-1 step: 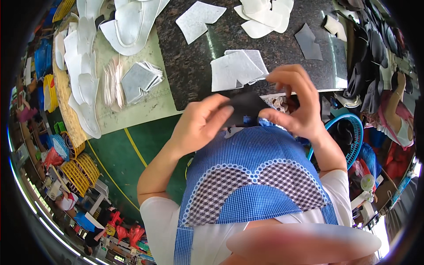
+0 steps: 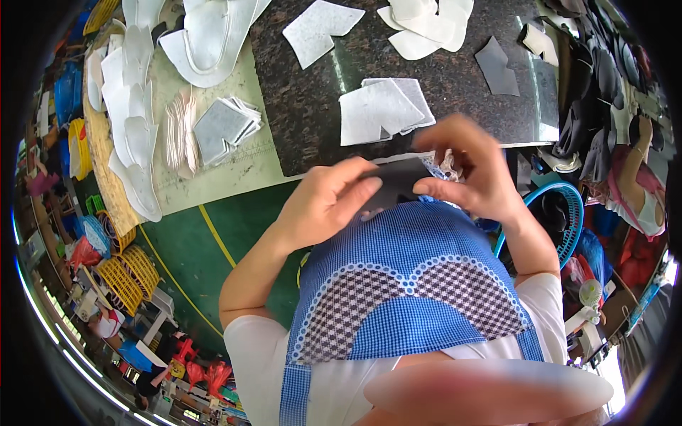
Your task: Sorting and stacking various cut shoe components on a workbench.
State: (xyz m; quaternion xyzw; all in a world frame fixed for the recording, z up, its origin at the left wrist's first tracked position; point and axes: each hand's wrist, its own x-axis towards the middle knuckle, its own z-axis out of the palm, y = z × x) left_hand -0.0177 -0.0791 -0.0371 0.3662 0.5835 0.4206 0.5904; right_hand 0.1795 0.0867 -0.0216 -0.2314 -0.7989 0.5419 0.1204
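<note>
A dark grey, flat cut piece (image 2: 399,179) is held just in front of my apron, off the near edge of the dark stone slab. My left hand (image 2: 323,202) pinches its left end between thumb and fingers. At its right side my right hand (image 2: 474,174) is curved, thumb and fingers apart, slightly blurred. The thumb tip is close to the piece's edge; contact is unclear. Beyond the hands, several white notched pieces (image 2: 383,110) lie overlapped on the slab. A similar dark grey piece (image 2: 496,67) rests farther right.
The dark stone slab (image 2: 298,106) bears more white pieces (image 2: 323,30) at the back. On the pale board (image 2: 241,170) to the left are stacked pieces (image 2: 226,128) and white moulded shapes (image 2: 135,135). A blue basket (image 2: 574,220) stands right; dark pieces (image 2: 604,64) hang beyond.
The dark grey piece has tilted, showing a lighter face. My right hand's fingers have shifted slightly left and down; my left hand is nearly unmoved.
</note>
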